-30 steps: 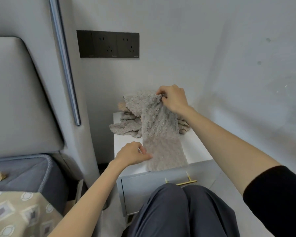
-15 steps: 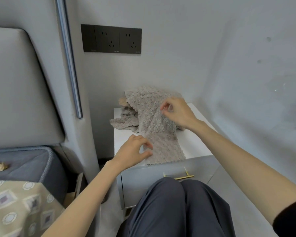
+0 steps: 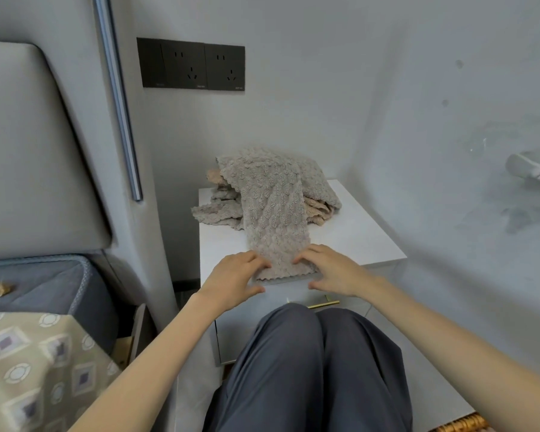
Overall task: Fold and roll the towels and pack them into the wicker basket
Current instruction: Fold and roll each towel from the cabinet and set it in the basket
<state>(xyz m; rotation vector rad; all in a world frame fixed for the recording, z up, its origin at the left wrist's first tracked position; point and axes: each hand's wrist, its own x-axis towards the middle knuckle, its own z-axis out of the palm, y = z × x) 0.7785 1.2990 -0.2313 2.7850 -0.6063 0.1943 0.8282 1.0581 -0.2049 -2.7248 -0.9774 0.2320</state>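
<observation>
A grey textured towel point(image 3: 275, 219) lies folded into a long strip on the white nightstand point(image 3: 359, 232). Its far end drapes over a heap of other grey and beige towels point(image 3: 320, 190) at the back. My left hand point(image 3: 234, 275) and my right hand point(image 3: 334, 272) rest on the strip's near corners, fingers spread flat on the cloth and thumbs just off the near hem. A sliver of the wicker basket point(image 3: 462, 426) shows at the bottom right edge; its inside is out of view.
A padded headboard point(image 3: 28, 151) and a bed with a patterned cover point(image 3: 35, 369) are on the left. Black wall sockets point(image 3: 194, 65) sit above the nightstand. My knees in dark trousers point(image 3: 309, 363) are right in front of the drawer with its gold handle point(image 3: 323, 304).
My right hand let go of the towel's raised far end, which dropped onto the heap, and came down to the near hem. My left hand opened flat on the near left corner.
</observation>
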